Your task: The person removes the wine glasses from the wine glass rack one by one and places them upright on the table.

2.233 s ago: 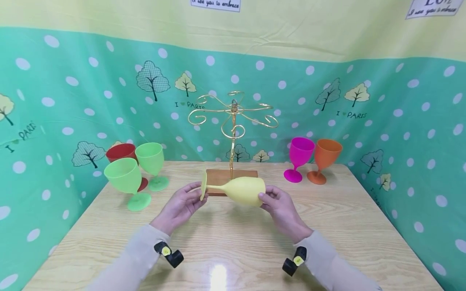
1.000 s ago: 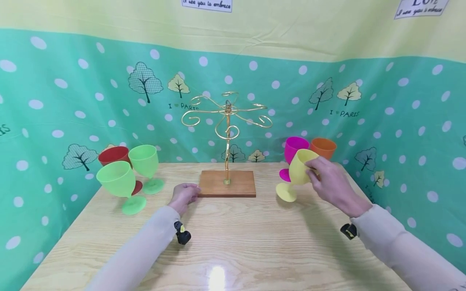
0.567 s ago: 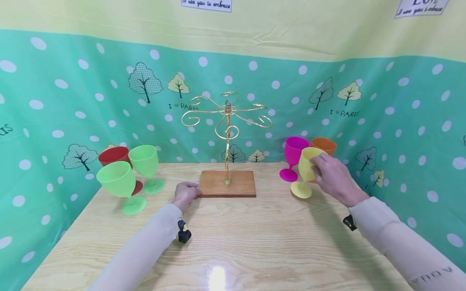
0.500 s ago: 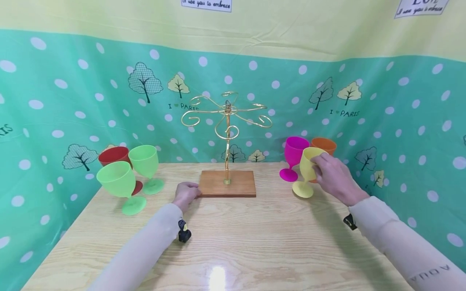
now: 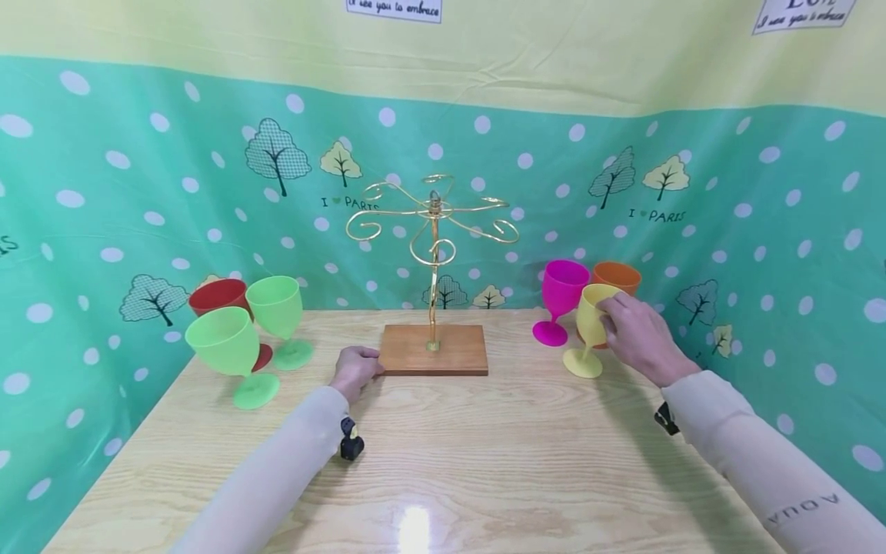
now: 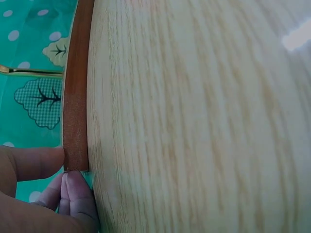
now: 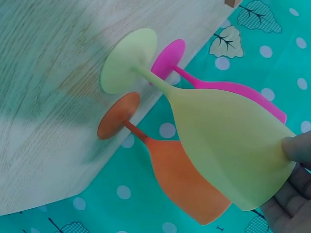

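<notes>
A yellow goblet (image 5: 591, 319) stands upright at the right of the table, in front of an orange goblet (image 5: 618, 277) and beside a magenta goblet (image 5: 564, 286). My right hand (image 5: 640, 335) grips its bowl near the rim; the right wrist view shows the thumb on the near side of the yellow bowl (image 7: 228, 141). Its foot (image 7: 129, 60) appears to be on the tabletop. A gold wire glass rack (image 5: 434, 261) rises from a wooden base (image 5: 408, 354) at the centre. My left hand (image 5: 355, 372) pinches the base's front left corner, thumb on top and fingers at its end.
At the table's left stand two light green goblets (image 5: 224, 342) and a red goblet (image 5: 218, 295), close together. A green polka-dot curtain (image 5: 484, 154) hangs behind and along both sides of the wooden table (image 5: 484, 462).
The yellow goblet, held sideways in both hands at first, was turned upright and carried right, shifting slightly further right lately. My left hand let go of it and took the rack's base corner.
</notes>
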Demonstrator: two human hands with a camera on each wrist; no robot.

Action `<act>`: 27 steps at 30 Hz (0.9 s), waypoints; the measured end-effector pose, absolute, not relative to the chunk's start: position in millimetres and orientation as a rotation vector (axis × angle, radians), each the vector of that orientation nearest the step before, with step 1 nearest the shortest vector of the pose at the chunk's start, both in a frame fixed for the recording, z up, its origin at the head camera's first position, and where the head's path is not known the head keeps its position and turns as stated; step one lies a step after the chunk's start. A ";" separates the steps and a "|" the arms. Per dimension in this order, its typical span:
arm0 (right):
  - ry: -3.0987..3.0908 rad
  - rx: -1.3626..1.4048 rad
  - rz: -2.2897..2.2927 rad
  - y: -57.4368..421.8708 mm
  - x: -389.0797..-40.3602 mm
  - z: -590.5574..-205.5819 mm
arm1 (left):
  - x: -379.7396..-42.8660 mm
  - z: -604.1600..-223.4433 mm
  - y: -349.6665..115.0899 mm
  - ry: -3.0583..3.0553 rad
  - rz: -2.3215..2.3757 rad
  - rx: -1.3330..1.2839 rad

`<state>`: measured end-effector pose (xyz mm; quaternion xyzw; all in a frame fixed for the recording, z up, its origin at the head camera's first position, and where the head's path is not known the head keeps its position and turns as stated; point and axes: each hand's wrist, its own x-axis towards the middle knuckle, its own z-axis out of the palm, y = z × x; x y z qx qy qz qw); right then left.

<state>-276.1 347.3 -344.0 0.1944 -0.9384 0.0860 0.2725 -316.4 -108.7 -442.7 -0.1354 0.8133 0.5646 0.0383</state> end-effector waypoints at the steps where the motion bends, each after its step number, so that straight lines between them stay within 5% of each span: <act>1: -2.536 0.513 0.236 347.6 -276.5 -344.5 | -316.2 -442.7 -108.8 2.494 1.733 -0.414; 27: -2.566 0.486 0.256 345.3 -275.2 -340.8 | -316.2 -442.5 -106.8 2.519 1.684 -0.390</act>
